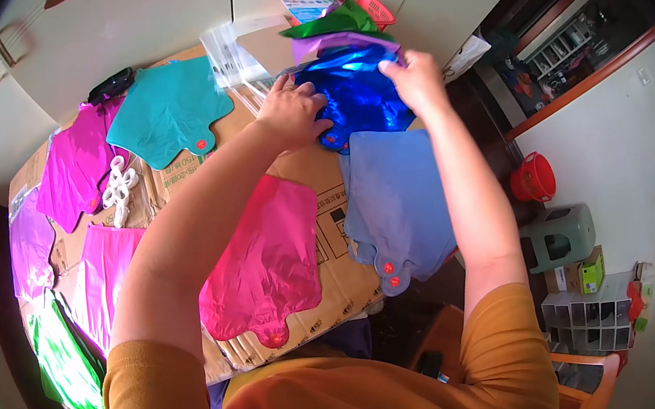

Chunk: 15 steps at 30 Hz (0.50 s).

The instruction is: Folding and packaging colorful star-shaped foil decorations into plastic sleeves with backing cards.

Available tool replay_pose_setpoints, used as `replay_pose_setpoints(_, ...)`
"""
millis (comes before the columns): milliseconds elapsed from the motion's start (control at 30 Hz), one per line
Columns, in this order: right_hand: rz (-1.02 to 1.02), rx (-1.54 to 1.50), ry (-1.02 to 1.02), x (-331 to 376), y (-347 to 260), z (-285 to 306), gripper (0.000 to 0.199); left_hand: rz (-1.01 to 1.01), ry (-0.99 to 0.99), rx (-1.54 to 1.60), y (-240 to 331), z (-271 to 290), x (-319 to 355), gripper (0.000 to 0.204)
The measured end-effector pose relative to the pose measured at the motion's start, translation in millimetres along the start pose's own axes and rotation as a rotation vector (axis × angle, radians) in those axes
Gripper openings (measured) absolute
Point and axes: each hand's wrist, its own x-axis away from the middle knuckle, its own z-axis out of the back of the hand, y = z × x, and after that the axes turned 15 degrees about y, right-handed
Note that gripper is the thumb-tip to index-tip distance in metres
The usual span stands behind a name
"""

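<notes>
A shiny dark blue flat foil balloon [366,88] lies at the far right of the cardboard-covered table. My right hand [417,83] pinches its upper right edge between thumb and fingers. At its left edge my left hand [295,113] has fingers and thumb closed on the foil; the fingertips are partly hidden. Just nearer lies a small stack of pale blue foil balloons [397,195], their round tabs with red marks towards me. A hot pink foil balloon [264,254] is spread below my left forearm. Behind the blue one are purple [335,41] and green [341,21] foil balloons.
Teal [167,114], magenta [74,163], lilac [32,243], pink [105,271] and bright green [66,355] balloons cover the left side. A white ribbon-like bundle [120,186] sits among them. Clear plastic bags [238,59] and a red basket [368,7] stand at the back.
</notes>
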Motion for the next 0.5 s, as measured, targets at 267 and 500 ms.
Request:
replay_pose_setpoints(267, 0.171, 0.185, 0.228, -85, 0, 80, 0.032, 0.072, -0.158, -0.064, 3, 5, -10, 0.048)
replay_pose_setpoints(500, 0.145, -0.279, 0.366, -34, -42, 165, 0.028, 0.015, 0.174, -0.050, -2, 5, 9, 0.036)
